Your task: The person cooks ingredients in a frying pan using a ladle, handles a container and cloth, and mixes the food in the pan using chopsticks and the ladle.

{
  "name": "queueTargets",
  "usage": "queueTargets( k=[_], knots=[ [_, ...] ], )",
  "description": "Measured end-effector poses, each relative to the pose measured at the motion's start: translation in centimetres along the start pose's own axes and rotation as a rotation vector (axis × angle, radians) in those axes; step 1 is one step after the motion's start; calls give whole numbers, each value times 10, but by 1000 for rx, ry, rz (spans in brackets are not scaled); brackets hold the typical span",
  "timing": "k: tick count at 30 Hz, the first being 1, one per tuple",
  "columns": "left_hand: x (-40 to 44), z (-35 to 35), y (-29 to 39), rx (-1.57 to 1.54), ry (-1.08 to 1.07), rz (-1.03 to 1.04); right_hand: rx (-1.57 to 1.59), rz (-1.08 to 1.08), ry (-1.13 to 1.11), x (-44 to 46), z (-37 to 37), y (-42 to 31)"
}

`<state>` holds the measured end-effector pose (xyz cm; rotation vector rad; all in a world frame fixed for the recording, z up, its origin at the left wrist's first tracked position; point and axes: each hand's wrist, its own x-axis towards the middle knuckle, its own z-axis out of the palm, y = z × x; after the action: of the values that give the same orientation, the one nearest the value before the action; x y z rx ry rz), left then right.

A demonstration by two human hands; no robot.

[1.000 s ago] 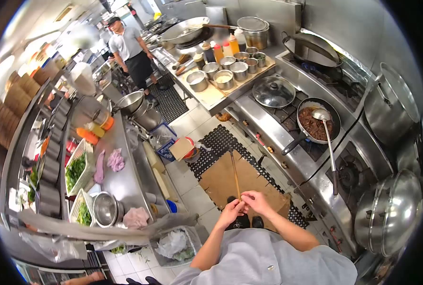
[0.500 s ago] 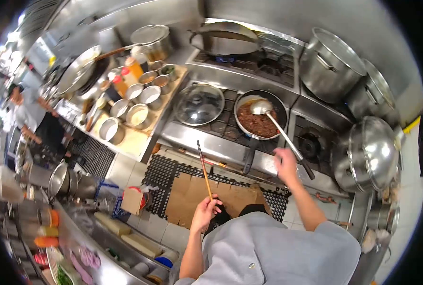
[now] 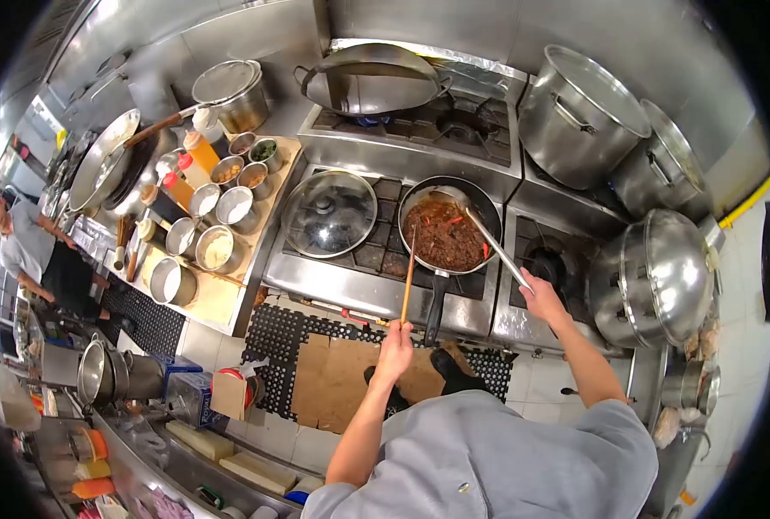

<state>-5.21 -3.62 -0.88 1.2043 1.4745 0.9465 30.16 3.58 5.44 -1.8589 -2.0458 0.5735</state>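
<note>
A dark frying pan (image 3: 495, 197) of chunky brown minced food (image 3: 444, 232) with red pieces sits on the front burner, its black handle (image 3: 435, 310) pointing at me. My right hand (image 3: 541, 297) is closed around the end of a metal ladle (image 3: 499, 246), whose bowl is sunk in the food and hidden. My left hand (image 3: 395, 348) grips a long wooden chopstick (image 3: 408, 285); its dark tip reaches into the pan's left side. Whether one or two sticks are held, I cannot tell.
A glass-lidded pan (image 3: 329, 214) stands left of the frying pan, and a wok (image 3: 374, 80) behind. Tall stockpots (image 3: 580, 117) and a domed steamer (image 3: 653, 278) are at right. Seasoning tins (image 3: 219, 249) and squeeze bottles line the left counter. Another person (image 3: 43, 251) stands far left.
My right hand has taken hold of the ladle handle, and the ladle's bowl has gone down into the food. My left hand has moved forward, bringing the chopstick tip into the pan.
</note>
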Motion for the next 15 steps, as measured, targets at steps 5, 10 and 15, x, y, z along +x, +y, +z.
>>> queueTargets(
  k=[5,10,15],
  knots=[
    [3,49,-14,158,194,89,130,-57,-167,29,-28,-15],
    [-7,70,12,70,370,-131,94,-346,-211,70,-16,40],
    [-1,102,0,-19,542,-197,-39,-308,-368,64,-65,0]
  ],
)
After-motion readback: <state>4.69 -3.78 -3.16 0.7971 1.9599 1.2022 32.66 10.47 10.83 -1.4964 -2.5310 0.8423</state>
